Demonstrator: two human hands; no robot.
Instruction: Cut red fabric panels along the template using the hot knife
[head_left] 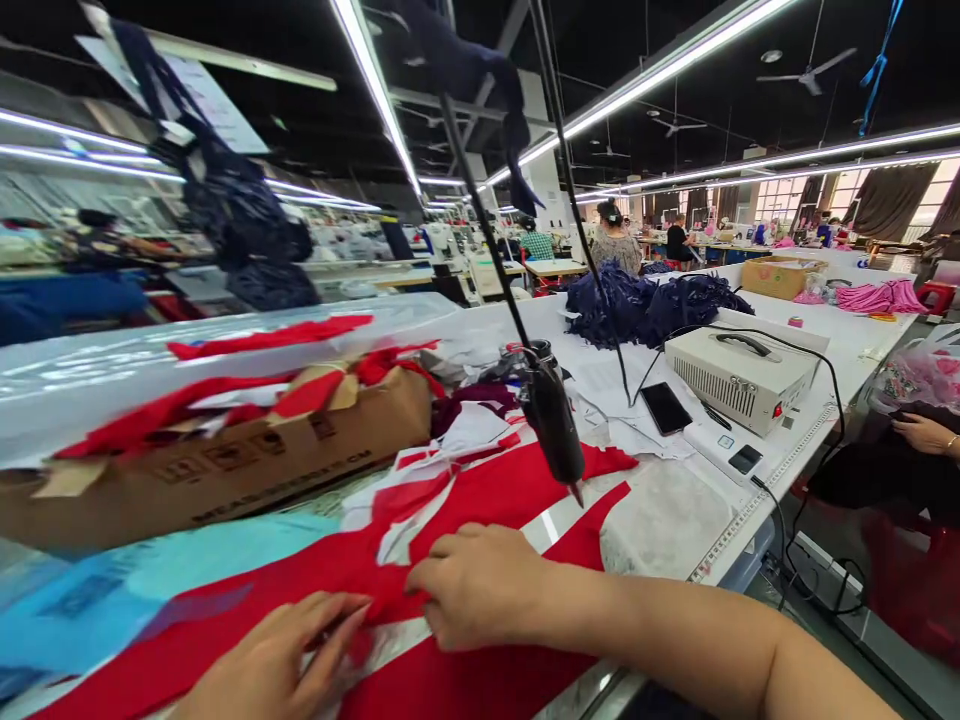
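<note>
Red fabric pieces point(262, 590) spread across the near part of the table. My left hand point(281, 655), at the bottom, is closed with thumb and forefinger pinching an edge of the red fabric, slightly blurred. Just right of it, my right hand point(484, 590) rests on the cloth, its fingers curled down and closed on the fabric; their tips are partly hidden. A black cylindrical tool with a pointed tip point(555, 425) hangs on cords above the cloth, beyond my right hand and touched by neither hand. Another red piece point(472, 685) lies below my right forearm.
A cardboard box point(300, 445) of red and white scraps stands left. Light-blue plastic point(97, 600) lies before it. At right are a phone point(665, 408), a beige power box point(742, 375) with cables, and a navy fabric heap point(652, 305). A person's hand point(926, 432) shows far right.
</note>
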